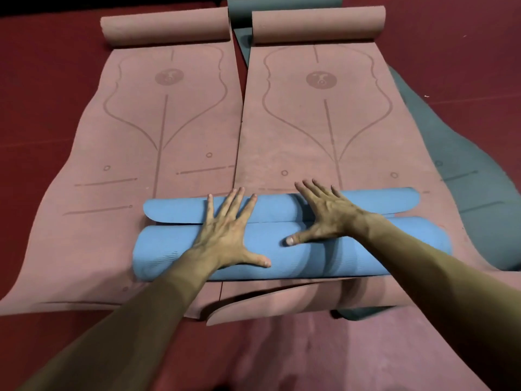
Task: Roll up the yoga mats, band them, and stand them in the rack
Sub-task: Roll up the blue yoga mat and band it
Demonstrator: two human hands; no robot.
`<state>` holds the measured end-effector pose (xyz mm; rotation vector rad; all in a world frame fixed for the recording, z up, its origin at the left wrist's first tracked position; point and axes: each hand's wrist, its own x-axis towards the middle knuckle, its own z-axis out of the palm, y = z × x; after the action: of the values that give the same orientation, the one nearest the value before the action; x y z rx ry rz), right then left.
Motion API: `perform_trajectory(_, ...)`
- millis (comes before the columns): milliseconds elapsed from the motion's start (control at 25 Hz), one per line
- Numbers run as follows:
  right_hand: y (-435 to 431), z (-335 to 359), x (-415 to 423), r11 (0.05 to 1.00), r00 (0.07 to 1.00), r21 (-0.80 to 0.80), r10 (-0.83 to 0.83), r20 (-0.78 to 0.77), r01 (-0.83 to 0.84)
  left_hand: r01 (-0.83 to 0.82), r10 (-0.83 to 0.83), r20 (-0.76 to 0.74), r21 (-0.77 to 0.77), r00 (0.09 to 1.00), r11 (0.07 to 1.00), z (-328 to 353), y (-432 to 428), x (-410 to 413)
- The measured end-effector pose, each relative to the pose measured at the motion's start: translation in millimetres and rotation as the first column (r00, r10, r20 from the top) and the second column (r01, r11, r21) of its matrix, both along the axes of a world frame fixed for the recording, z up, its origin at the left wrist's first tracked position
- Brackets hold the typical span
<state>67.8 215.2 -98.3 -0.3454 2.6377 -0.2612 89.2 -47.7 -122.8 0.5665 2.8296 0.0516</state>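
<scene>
Bare red floor (pixel 42 114) flanking mats (pixel 158 142)

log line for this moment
blue mat: mostly rolled | left hand: flat on roll | right hand: flat on roll | band: none seen

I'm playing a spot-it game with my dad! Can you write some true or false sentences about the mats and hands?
1. The left hand and the right hand press flat on the blue mat. True.
2. The blue mat has a band around it. False: no band shows, and its end flap is loose.
3. The left pink mat and the right pink mat lie side by side. True.
4. The grey mat lies on top of the pink mats. False: it lies under the right one.
</scene>
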Motion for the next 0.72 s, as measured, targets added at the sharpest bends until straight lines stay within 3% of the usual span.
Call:
perform_trajectory(160,-1.7,2.4,-7.9,0.998,1.0,0.06,0.008,-0.015,-0.007,-0.001,0.002,0.045,-0.017,0.999,1.0,5.8,4.9,-1.9)
perform_trajectory(320,3.9,1.8,1.8,1.0,0.995,-0.02,0.021,-0.1,-0.023,0.041,-0.043,-0.034,-0.055,0.999,0.998,4.3,6.8,1.9)
perform_trajectory(520,5.1,7.6,4.0,0.996,0.995,-0.066,0.048,-0.083,-0.054,0.059,-0.065,-0.09,-0.066,0.994,0.996,7.1,7.3,11.0)
perform_trajectory(720,16.8,14.5,29.1,0.996,0.995,-0.056,0.07,-0.068,-0.074,0.197,-0.162,-0.385,0.053,0.909,0.979,-5.8,3.6,10.7)
